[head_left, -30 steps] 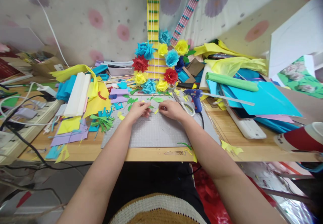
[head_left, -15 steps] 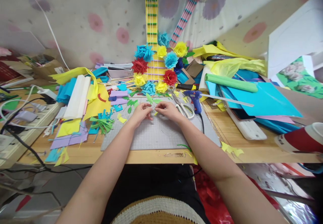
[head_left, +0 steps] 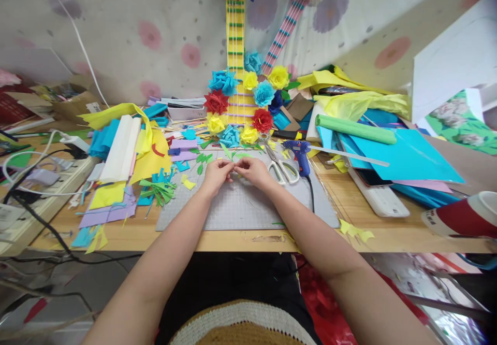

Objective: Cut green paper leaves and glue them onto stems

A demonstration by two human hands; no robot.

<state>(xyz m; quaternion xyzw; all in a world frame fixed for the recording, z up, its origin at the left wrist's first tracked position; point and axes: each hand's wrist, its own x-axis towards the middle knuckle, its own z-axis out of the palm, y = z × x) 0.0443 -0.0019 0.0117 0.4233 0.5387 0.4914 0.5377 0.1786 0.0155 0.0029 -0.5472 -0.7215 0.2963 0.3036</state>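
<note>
Both hands meet over the gray cutting mat, and its grid shows in a broad stretch between the grip and the front edge of the counter. To the grip's right, the white-handled scissors lie near, with the blue glue gun just past them; to its left come yellow and green scraps. Well off to the left beyond the grip, a cardboard box holds a jumble too blurred to name. Far to the right there's a paper cup, its contents hidden from me. The left hand has its fingers pinched on the base of a green leaf; the right hand brings its fingertips against that spot, and I can't tell whether they close on anything. The leaf sits at the grip's far side, long axis slanting, tip away from the person and leftward.
</note>
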